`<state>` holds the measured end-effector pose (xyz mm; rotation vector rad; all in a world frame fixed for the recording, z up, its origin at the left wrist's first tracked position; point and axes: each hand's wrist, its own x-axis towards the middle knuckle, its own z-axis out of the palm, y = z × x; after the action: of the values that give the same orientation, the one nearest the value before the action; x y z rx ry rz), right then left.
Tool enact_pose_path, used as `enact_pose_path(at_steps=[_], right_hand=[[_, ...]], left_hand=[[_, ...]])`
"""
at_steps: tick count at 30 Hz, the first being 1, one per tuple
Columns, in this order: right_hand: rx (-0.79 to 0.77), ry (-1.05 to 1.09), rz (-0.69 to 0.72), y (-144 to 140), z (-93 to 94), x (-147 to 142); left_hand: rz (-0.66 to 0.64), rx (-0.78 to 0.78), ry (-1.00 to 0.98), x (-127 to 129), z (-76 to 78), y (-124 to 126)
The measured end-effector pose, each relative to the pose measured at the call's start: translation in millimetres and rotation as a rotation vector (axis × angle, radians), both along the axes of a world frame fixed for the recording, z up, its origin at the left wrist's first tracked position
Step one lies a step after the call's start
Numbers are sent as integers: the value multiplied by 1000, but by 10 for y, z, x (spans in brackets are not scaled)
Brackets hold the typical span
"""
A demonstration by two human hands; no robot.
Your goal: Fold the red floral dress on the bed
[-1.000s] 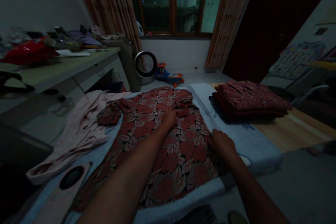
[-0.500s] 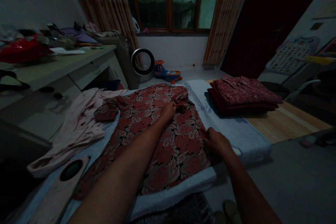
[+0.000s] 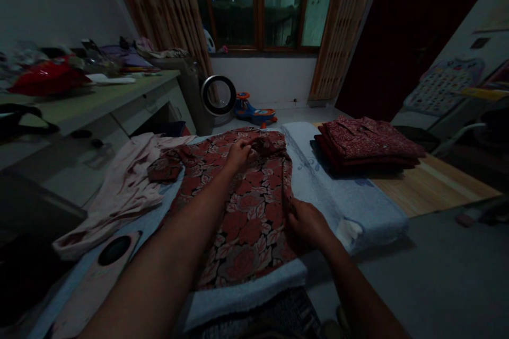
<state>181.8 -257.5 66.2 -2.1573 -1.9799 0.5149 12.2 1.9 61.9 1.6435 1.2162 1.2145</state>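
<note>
A floral garment (image 3: 250,206), red-brown with a leaf and rose pattern, is spread over a light blue padded cover (image 3: 318,156). Its right sleeve is turned inward across the upper part, where my left hand (image 3: 240,153) pinches the cloth. Lower down, my right hand (image 3: 308,220) grips the garment's right side edge, which is lifted and folded inward. The left sleeve (image 3: 165,167) lies out toward a pale pink garment (image 3: 115,180).
A stack of folded dark red clothes (image 3: 369,143) sits at right on a wooden board (image 3: 433,180). At lower left lies a pink flat object with a dark oval (image 3: 115,250). A cluttered desk (image 3: 155,82), an open washer door (image 3: 218,95) and a ride-on toy (image 3: 254,111) stand beyond.
My right hand has moved left, carrying the garment's right edge inward. My left hand has shifted left and slightly up, drawing the sleeve cloth across.
</note>
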Motion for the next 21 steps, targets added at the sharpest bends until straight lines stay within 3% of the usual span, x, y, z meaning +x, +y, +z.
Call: enact_pose_path(at_steps=[8,16,19,21], right_hand=[[-42,-17,37,-22,-85,-261],[-16,10,49,-24,-107,-357],[-37,25,47,-17,-126,-363],[-44,35,43,-8,-137,-357]], left_hand=[[127,-35,-68,-427,-2,108],[251,-83,-2,-720,78,109],[413,-52,144,-758,31,15],[543,37,448,-691,-12,-59]])
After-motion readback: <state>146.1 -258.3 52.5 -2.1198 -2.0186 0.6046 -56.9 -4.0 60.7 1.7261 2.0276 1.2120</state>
